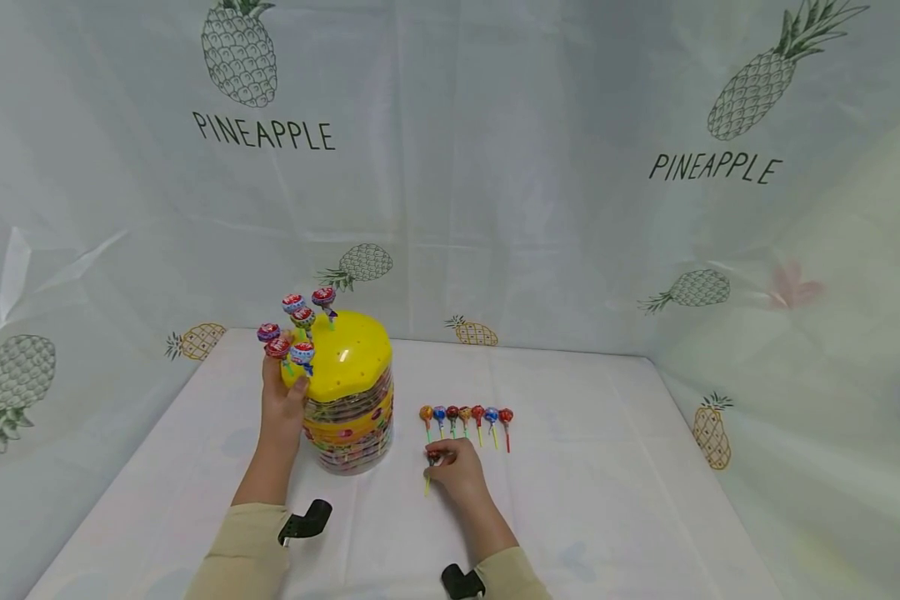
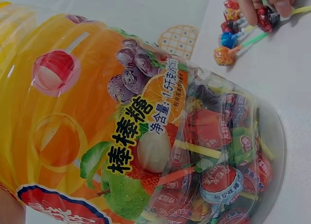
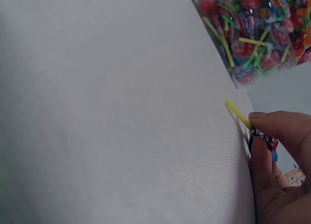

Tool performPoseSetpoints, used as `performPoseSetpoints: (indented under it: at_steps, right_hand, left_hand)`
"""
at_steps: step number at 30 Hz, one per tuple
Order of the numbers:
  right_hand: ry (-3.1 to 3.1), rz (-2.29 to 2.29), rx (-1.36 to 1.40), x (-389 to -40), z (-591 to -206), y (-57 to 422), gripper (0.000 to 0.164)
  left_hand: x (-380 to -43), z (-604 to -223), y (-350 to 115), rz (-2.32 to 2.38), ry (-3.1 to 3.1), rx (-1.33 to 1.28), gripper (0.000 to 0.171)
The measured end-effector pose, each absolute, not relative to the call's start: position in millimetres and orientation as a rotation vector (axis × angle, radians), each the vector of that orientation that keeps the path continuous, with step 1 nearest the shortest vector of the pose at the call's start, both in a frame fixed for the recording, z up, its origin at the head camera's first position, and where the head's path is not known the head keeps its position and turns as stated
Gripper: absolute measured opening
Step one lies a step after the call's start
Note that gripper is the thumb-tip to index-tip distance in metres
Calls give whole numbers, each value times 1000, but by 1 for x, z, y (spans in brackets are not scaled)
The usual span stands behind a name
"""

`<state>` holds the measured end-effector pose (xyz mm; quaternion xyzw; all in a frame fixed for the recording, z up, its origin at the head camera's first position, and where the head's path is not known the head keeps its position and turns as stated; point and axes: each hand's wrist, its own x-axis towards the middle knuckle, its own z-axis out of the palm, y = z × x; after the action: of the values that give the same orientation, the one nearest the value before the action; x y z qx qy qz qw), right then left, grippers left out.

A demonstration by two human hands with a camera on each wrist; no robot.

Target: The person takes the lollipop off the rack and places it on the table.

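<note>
A large clear jar [image 1: 351, 432] full of lollipops stands at centre left, with an orange fruit label [image 2: 102, 131] and a yellow lid [image 1: 360, 354]. Several lollipops [image 1: 302, 317] stick up from the lid's left side. My left hand [image 1: 278, 404] grips the jar at the lid's left edge, its thumb on the near side; the lollipop heads partly cover the fingers. Low over the table, my right hand [image 1: 461, 473] pinches a dark-red-wrapped lollipop [image 2: 266, 19] between thumb and fingers. Its yellow stick [image 3: 237, 112] points toward me.
A row of several lollipops [image 1: 465, 414] lies just beyond my right hand, heads away from me. The white-covered table [image 1: 592, 467] meets a pineapple-print cloth [image 1: 525, 250] at the back and sides. Black wrist mounts [image 1: 307, 521] stick out from both forearms.
</note>
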<state>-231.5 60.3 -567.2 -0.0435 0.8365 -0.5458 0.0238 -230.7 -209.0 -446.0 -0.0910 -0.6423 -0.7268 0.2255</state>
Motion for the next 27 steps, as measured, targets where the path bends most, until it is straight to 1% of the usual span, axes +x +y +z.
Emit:
performPoseSetpoints:
  at_steps: [7,14,21,27]
  right_hand:
    - [2593,-1675,-147,-232,-566,61,33]
    - [2583,-1692,-129,-231,-565,61,36]
    - [2566,-1723,-130,-230,-564,61,36]
    - [2565,-1723,-82,-233,-555,66,38]
  left_hand:
    - [-231,-447,-208,-2026,-1760,-252,60]
    - [-232,-447,-209,-2003,-1769,-244,64]
    - [-231,-446,-210,-2006,-1761,-260,60]
    - [-229,-446,-209,-2007,-1777,-241,62]
